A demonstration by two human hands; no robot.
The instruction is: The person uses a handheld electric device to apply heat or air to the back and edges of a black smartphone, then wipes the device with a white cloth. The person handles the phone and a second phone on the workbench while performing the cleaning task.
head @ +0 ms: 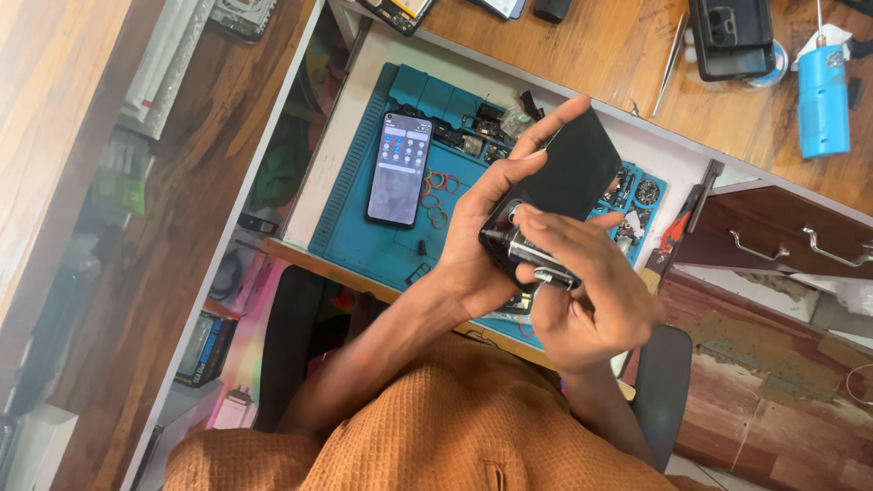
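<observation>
- Above the near edge of the blue mat (364, 236), a dark phone (568, 173) is held up off the surface in the left hand (482, 245), fingers wrapped round its lower end and one finger stretched along its side.
- A slim silver-and-black tool (536, 255) is pinched in the right hand (591, 300), thumb and fingers pressed together on its barrel — the tip is set at the phone's lower corner.
- The step in hand is judged to be work at that corner; what follows would call for a steady tool tip and a firm hold on the phone.
- Near the mat's left edge a second phone (400, 168) is laid flat with its screen lit, red rings (439, 195) just beside it.
- Small parts are crowded along the mat's far edge and right corner — open room is left mainly at the near left corner.
- On the wooden tabletop (591, 45) beyond, a blue bottle (823, 95) is stood well apart.
</observation>
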